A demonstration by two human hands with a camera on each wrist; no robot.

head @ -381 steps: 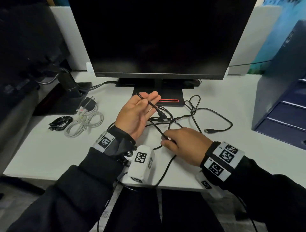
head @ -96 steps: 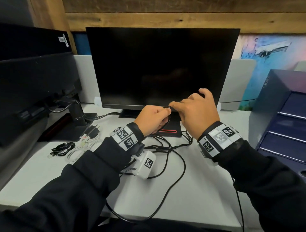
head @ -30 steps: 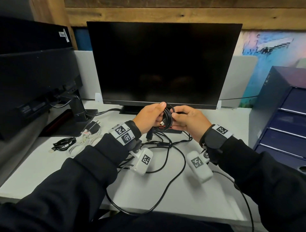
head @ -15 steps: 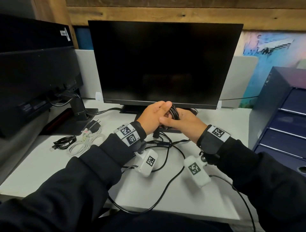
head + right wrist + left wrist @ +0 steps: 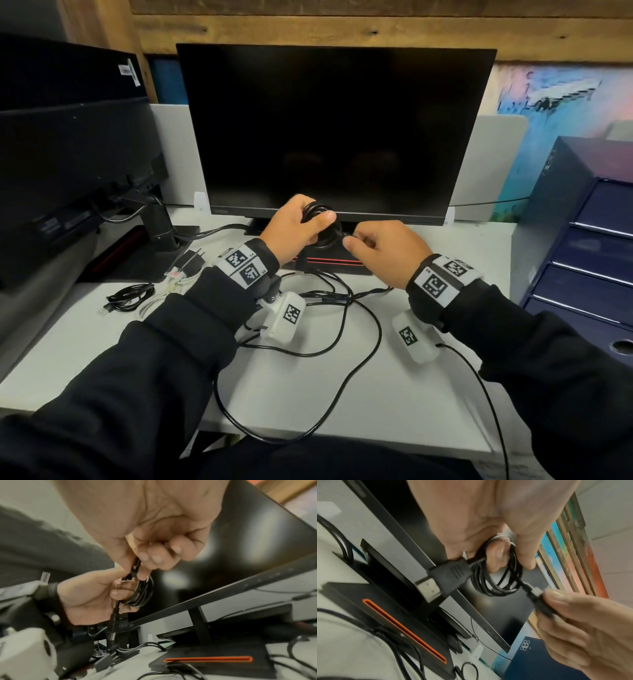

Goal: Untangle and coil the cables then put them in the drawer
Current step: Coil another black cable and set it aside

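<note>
The left hand (image 5: 297, 229) holds a small coil of black cable (image 5: 323, 229) up in front of the monitor (image 5: 335, 130), its grip clenched around the loops with the thumb pressed across the top, and one large flat plug (image 5: 444, 580) hangs out below the fist in the left wrist view. Half a second ago the two hands were pressed together over the bundle; now the right hand (image 5: 382, 251) has drawn off to the side and its grip pinches only the small plug at the free end (image 5: 539, 601), finger and thumb closed on it just beside the coil. That suggests the winding of this cable is essentially done and what remains is to tuck or wrap the last short tail so the loops do not spring apart. The coil is off the tabletop (image 5: 102, 346), well apart from the blue drawer unit (image 5: 579, 246) at the right, whose drawers appear closed. More loose black cable (image 5: 359, 329) trails across the tabletop beneath the wrists and over its near edge, though some of those leads probably belong to the wrist cameras. At the left lie a small black bundle (image 5: 128, 297) and a white one (image 5: 171, 286) beside a plug adapter (image 5: 190, 262), so none of the cables has reached the drawer yet.
</note>
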